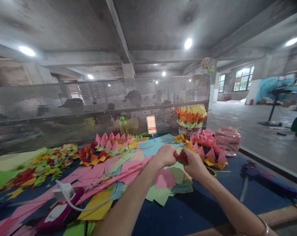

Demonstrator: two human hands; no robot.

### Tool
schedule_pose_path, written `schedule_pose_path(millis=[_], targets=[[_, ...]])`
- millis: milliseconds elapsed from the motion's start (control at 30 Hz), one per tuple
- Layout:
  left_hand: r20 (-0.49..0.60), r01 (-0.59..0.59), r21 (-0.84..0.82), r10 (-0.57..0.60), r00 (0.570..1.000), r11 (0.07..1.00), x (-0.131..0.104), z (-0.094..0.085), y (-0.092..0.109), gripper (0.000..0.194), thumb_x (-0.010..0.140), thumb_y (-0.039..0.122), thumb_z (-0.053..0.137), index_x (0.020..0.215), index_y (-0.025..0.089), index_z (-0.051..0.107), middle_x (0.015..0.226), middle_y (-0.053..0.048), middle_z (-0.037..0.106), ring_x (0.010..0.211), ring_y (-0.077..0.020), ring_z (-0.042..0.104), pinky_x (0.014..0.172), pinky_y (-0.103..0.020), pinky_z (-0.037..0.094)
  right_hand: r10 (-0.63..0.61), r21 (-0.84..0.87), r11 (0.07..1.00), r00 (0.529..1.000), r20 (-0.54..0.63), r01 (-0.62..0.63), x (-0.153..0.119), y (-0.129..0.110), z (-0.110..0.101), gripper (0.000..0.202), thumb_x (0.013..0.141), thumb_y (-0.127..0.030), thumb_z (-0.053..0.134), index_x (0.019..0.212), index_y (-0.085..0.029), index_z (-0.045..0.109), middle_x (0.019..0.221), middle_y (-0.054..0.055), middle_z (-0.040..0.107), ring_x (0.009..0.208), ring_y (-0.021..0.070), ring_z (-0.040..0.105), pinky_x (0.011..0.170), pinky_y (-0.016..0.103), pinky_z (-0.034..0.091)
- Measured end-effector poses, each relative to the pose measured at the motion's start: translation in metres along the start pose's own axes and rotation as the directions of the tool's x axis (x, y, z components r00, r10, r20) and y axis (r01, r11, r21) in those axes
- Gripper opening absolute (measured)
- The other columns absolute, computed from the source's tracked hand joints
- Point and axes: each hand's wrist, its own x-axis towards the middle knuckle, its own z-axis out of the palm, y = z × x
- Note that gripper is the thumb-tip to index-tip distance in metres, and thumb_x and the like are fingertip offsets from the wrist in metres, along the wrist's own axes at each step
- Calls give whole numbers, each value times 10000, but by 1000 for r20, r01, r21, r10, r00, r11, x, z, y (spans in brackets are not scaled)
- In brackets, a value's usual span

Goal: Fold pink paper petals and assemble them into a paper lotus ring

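Note:
My left hand [165, 156] and my right hand [192, 161] meet above the middle of the table, fingertips pinched together. Whatever is between them is small and mostly hidden by the fingers; I cannot make it out. Just beneath lie loose paper squares: a pink square [165, 178], a pale green sheet [177, 172] and a light blue sheet [152, 146] farther back. Long pink paper strips [93, 175] run leftward from under my left forearm. To the right of my right hand sits a folded paper flower with pink and yellow petals [212, 154].
A blue glue gun [268, 180] lies at the right, near a clear pink jar [228, 141]. At the left are a purple power strip [62, 209] with a white cable and a heap of small folded papers [47, 160]. A perforated metal screen [101, 108] stands behind.

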Motion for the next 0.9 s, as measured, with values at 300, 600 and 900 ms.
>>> schedule_pose_path(millis=[300, 600, 900], targets=[[-7, 24, 54, -24, 1000, 998, -4, -8, 4, 165, 628, 130, 540, 686, 195, 680, 657, -39, 642, 657, -164, 556, 593, -244, 353, -45, 59, 997, 999, -3, 45, 1, 2, -1, 127, 824, -276, 489, 748, -195, 550, 738, 49, 633, 700, 184, 576, 608, 263, 392], [-8, 2, 108, -1, 1000, 994, -3, -2, 4, 167, 620, 142, 542, 688, 201, 682, 676, -52, 645, 677, -193, 570, 593, -266, 353, -7, 67, 998, 999, 42, 4, 0, 6, 3, 99, 786, -240, 499, 728, -197, 567, 686, 32, 636, 672, 188, 587, 591, 267, 397], [-61, 23, 120, -16, 998, 992, -1, 6, 0, 204, 596, 135, 536, 715, 194, 691, 688, -67, 659, 688, -201, 591, 611, -269, 367, 3, 54, 999, 998, 57, -6, 0, 6, 4, 147, 810, -305, 484, 761, -198, 571, 700, 37, 638, 685, 193, 587, 602, 270, 392]])
